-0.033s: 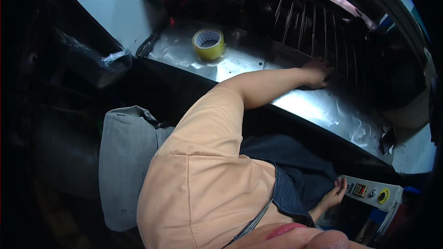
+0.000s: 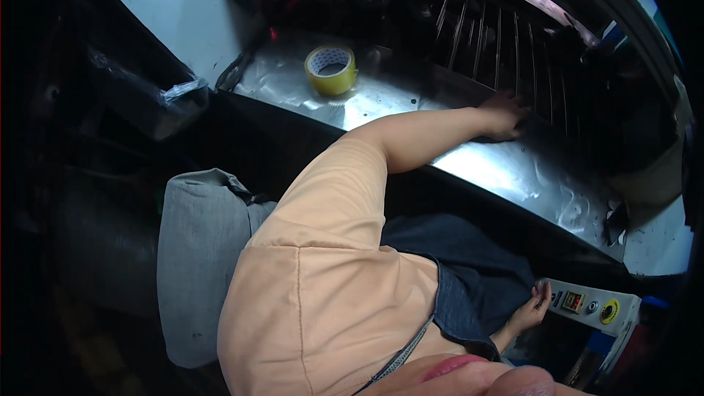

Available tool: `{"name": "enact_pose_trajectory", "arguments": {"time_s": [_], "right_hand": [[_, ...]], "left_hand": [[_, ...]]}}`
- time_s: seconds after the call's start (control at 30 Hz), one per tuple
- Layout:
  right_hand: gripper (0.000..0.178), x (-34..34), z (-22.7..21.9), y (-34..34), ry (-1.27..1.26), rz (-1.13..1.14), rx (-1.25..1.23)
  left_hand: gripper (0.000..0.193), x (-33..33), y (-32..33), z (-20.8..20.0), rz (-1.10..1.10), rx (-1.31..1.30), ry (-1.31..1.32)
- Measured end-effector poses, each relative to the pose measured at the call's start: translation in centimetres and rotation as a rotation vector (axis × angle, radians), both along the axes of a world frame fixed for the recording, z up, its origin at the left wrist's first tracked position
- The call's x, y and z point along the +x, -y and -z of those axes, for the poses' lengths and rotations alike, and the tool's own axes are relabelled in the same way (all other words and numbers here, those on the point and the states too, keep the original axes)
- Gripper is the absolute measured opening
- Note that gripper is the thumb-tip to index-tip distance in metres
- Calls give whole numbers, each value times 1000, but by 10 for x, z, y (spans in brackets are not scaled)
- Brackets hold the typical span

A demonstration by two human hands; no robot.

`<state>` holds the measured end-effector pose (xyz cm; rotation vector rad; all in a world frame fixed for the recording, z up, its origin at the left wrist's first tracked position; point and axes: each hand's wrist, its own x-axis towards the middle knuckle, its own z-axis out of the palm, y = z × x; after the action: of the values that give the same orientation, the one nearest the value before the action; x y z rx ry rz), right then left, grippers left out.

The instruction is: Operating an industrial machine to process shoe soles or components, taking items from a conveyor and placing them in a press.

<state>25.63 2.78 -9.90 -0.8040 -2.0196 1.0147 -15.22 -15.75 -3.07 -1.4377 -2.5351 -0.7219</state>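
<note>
A roll of yellow tape (image 2: pixel 334 86) lies flat, its hollow core facing up. Left of the tape is a dark container (image 2: pixel 172 121) with crumpled clear plastic (image 2: pixel 185 91) at its edge. A pale panel (image 2: pixel 176 7) stands upper left of the tape; lower left stands a grey cloth-covered block (image 2: pixel 199 271).

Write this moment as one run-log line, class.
left hand: at metal ledge, near rods | right hand: beside button panel | yellow tape roll: on ledge

There are two bare hands (image 2: pixel 504 116) (image 2: pixel 531 311), one tape roll (image 2: pixel 334 84) and one control panel (image 2: pixel 595 308).
</note>
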Motion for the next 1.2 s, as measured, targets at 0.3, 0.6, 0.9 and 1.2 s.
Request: {"name": "enact_pose_trajectory", "arguments": {"time_s": [0.3, 0.6, 0.9, 1.2], "right_hand": [[26, -5, -7, 11, -35, 37, 30], [27, -4, -13, 17, -71, 61, 38], [24, -3, -8, 14, -96, 62, 26], [24, -4, -12, 16, -61, 84, 62]], "left_hand": [[50, 3, 5, -9, 8, -22, 38], [49, 0, 2, -8, 38, -28, 11], [52, 1, 2, -8, 2, -89, 25], [53, 1, 2, -7, -29, -101, -1]]}}
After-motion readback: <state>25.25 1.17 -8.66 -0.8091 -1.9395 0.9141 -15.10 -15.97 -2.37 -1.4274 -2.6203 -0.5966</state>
